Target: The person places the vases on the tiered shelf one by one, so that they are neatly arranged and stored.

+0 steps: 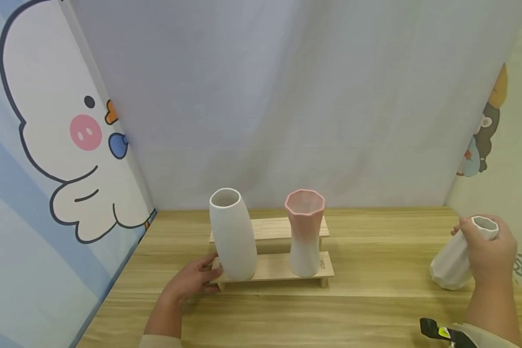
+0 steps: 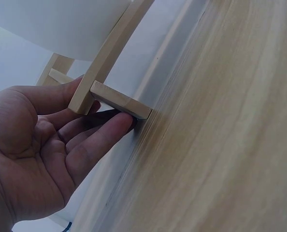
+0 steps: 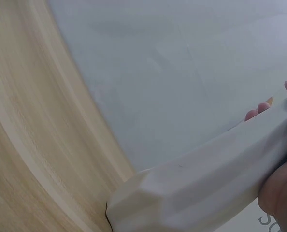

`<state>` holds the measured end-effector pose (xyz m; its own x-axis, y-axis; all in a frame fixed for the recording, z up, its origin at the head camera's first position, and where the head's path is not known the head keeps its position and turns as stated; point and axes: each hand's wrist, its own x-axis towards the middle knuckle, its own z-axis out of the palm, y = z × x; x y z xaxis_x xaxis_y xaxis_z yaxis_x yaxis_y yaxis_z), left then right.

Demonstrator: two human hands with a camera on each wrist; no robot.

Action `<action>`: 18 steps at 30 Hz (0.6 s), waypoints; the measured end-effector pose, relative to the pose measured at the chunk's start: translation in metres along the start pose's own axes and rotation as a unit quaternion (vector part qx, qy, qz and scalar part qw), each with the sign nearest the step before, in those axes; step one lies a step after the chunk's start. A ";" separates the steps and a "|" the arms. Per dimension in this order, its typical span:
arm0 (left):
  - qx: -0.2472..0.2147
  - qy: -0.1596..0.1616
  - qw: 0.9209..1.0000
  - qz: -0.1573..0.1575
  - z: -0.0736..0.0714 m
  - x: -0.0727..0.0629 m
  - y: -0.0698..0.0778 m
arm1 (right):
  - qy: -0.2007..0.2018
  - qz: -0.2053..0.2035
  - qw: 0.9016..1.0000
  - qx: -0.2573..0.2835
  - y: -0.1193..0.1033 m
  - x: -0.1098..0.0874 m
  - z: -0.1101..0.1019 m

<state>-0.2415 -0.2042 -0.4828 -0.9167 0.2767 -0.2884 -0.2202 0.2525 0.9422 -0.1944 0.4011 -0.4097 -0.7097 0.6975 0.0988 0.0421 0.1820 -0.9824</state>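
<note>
At the right, my right hand (image 1: 492, 249) grips a white faceted vase (image 1: 451, 265) round its neck. That vase leans, its mouth up and to the right; in the right wrist view its base (image 3: 134, 203) is close to the tabletop, and contact is unclear. My left hand (image 1: 192, 278) holds the left end of a two-step wooden stand (image 1: 271, 267). The left wrist view has the thumb (image 2: 56, 96) against the board's end and fingers under it, by the leg. On the lower step stand a smooth white vase (image 1: 234, 237) and a pink-and-white vase (image 1: 305, 237), both upright.
The stand's upper step (image 1: 271, 228) is behind the two vases. A wood-grain table (image 1: 374, 280) reaches back to a pale curtain (image 1: 287, 96). Cartoon-printed panels (image 1: 43, 121) flank it on either side. A black strap (image 1: 443, 333) is near the right sleeve.
</note>
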 end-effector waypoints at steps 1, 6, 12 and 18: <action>0.000 -0.001 1.000 0.000 0.000 0.000 0.000 | 0.001 0.001 1.000 0.006 0.000 0.000 0.000; 0.002 -0.002 1.000 0.000 0.000 -0.001 0.000 | 0.003 0.012 0.999 0.044 0.000 0.000 0.001; 0.002 -0.005 1.000 0.006 0.000 0.000 0.000 | -0.003 0.008 1.000 0.010 0.001 0.001 0.000; 0.003 -0.007 1.000 0.010 -0.001 0.000 0.000 | -0.002 -0.004 1.000 -0.006 0.000 0.000 0.000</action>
<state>-0.2417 -0.2050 -0.4830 -0.9160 0.2948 -0.2719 -0.1996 0.2531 0.9466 -0.1943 0.4017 -0.4099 -0.7134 0.6928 0.1052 0.0448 0.1949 -0.9798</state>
